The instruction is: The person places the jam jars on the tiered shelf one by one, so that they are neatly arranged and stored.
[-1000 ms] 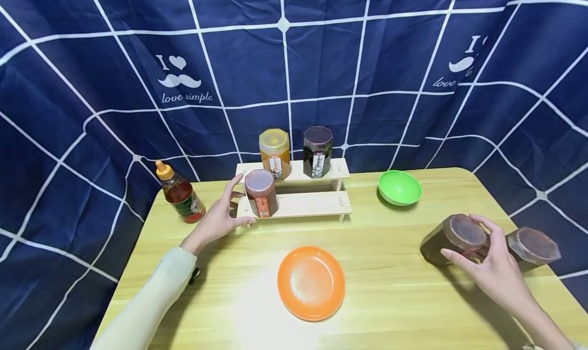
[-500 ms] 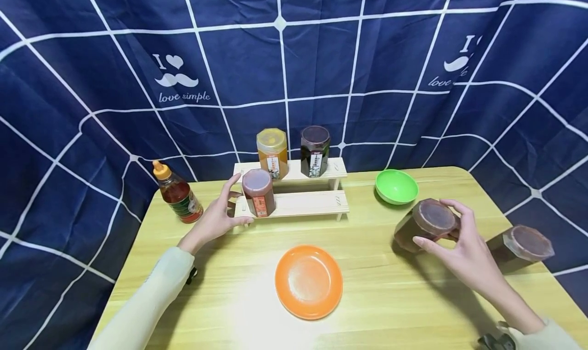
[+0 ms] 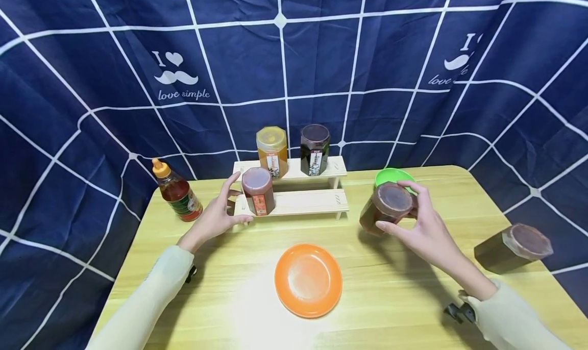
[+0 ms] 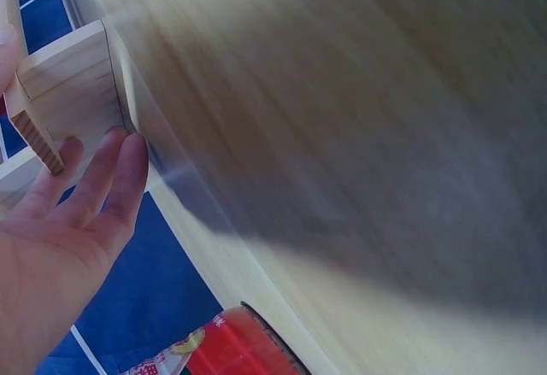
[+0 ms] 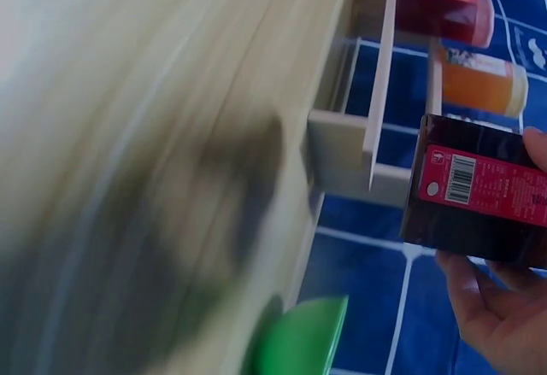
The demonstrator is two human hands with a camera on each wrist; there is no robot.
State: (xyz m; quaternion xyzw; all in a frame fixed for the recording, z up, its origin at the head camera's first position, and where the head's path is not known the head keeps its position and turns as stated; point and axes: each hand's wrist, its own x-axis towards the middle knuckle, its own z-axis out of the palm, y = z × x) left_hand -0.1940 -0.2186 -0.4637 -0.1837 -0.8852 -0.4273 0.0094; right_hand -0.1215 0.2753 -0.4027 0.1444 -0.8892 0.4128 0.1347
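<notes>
Slippage threatens the dark jar (image 3: 387,207), gripped near its lid by the right hand's curled fingers (image 3: 398,229) above the counter (image 3: 395,289), while the left hand (image 3: 215,218) rests spread-fingered against the wooden rack (image 3: 303,202).

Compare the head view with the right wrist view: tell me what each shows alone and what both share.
Only the head view shows the left hand touching the wooden rack, the sauce bottle and a second dark jar lying on the table.

Only the right wrist view shows the held jar's red label with a barcode.

Both show the right hand gripping the dark jar, the green bowl, the orange plate.
</notes>
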